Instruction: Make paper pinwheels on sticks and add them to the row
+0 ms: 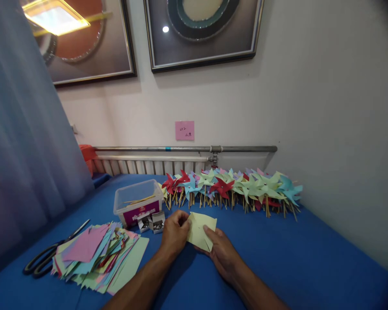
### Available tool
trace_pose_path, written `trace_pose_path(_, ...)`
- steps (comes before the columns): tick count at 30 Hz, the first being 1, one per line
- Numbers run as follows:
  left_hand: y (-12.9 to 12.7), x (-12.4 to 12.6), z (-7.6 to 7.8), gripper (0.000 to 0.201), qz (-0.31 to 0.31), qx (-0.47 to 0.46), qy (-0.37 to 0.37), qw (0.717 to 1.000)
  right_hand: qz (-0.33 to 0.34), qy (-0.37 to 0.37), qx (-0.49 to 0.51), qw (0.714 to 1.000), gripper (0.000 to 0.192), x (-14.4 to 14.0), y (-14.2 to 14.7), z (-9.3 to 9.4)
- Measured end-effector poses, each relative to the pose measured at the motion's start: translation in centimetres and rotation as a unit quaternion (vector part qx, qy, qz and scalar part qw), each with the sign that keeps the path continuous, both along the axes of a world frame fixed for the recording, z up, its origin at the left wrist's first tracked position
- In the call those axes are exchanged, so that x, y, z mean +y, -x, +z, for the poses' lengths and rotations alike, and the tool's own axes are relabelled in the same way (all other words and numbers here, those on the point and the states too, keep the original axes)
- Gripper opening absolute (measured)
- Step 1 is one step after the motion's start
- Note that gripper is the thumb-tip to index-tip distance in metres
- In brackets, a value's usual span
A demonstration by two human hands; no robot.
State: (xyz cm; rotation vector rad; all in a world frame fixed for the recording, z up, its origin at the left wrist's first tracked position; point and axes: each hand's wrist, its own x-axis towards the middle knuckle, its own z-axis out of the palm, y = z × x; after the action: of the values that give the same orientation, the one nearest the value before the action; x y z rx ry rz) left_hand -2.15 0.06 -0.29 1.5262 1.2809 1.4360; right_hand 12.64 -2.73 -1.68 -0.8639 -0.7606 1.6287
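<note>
A pale yellow paper square (200,230) lies over the blue table (294,258), held between both my hands. My left hand (174,234) pinches its left corner with thumb and fingers. My right hand (221,252) presses on its lower right part, index finger on the sheet. The paper shows cuts or folds near its lower edge.
A stack of coloured paper squares (98,256) lies at the left with black scissors (48,256) beside it. A clear plastic box (137,204) with sticks and two small boxes of pins (151,224) stand behind my hands. A row of finished pinwheels (233,187) lines the wall.
</note>
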Motion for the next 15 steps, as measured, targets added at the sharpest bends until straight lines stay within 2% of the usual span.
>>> trace_pose_path(10,-0.01,-0.33,0.20,0.007,0.034,0.080,-0.023,0.996,-0.007,-0.008,0.001,1.000,0.042,0.32,-0.12,-0.10)
trace_pose_path(12,-0.01,-0.58,0.23,0.009,0.047,0.133,-0.075,0.987,-0.007,-0.010,0.001,1.000,0.040,0.33,-0.08,-0.09)
trace_pose_path(15,0.01,-0.96,0.10,0.016,0.050,0.228,-0.189,0.954,-0.010,-0.017,0.005,1.000,0.038,0.31,0.05,-0.10)
